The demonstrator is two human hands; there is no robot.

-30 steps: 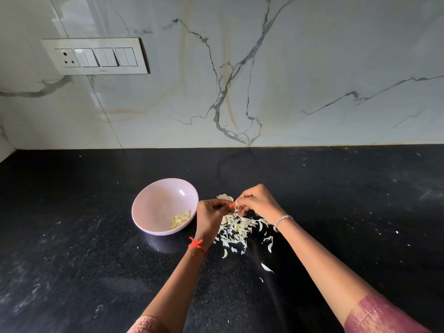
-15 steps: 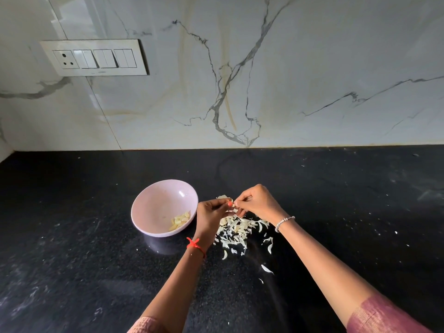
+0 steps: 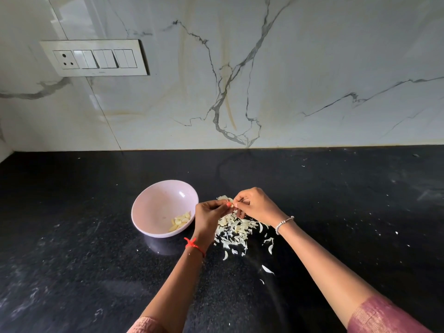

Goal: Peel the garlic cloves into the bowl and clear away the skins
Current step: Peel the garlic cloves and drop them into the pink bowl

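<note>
Head view looks down on a black table (image 3: 72, 236) set against a veined marble wall (image 3: 312, 68). Two hands meet above it, just right of one pale pink bowl (image 3: 149, 195). The left hand (image 3: 209, 213) has its fingers curled and pinches one small garlic clove (image 3: 229, 205) at the fingertips. The right hand (image 3: 254, 205), fingers also curled, pinches the same clove from the other side, so the clove sits between the two sets of fingertips, held clear of the table. Whether any skin clings to it is too small to tell.

Inside the bowl, against its near right wall, lies one small heap of peeled cloves (image 3: 181, 221). There are roughly half a dozen, but they overlap too much for an exact count. The bowl stands upright on the table, just beside the left hand.

Directly under the hands lies one loose pile of skins (image 3: 236, 228), too many pieces to count. A few stray skins lie apart from it toward the person, among them one larger curl (image 3: 267, 269).

One red thread (image 3: 193, 245) circles the left wrist and one beaded bracelet (image 3: 283, 222) the right. On the wall at upper left is one switch plate (image 3: 96, 58) with one socket and three switch blocks.
</note>
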